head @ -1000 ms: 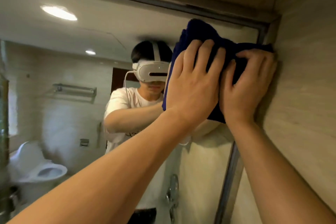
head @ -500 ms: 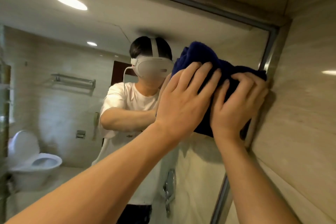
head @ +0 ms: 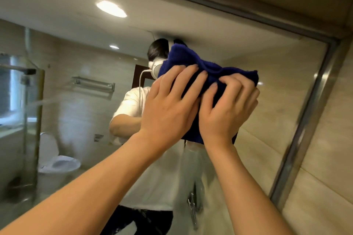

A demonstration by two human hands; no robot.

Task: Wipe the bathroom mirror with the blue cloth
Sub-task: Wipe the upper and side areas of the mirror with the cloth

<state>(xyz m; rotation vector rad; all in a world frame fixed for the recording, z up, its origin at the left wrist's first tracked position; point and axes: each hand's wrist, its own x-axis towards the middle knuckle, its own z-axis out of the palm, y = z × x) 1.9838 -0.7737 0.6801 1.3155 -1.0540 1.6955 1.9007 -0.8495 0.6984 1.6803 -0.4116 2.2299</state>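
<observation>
Cloth of dark blue terry is flattened on the framed mirror by the left hand, with straight fingers, and clutched by the right hand for steering.

A white toilet sat at eight o'clock, lid raised, with a metal towel rack at nine o'clock. A ceiling light glowed at eleven o'clock. Beige wall tiles filled four o'clock.

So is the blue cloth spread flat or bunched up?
Bunched up: the blue cloth humps and creases above the left hand and right hand.
</observation>
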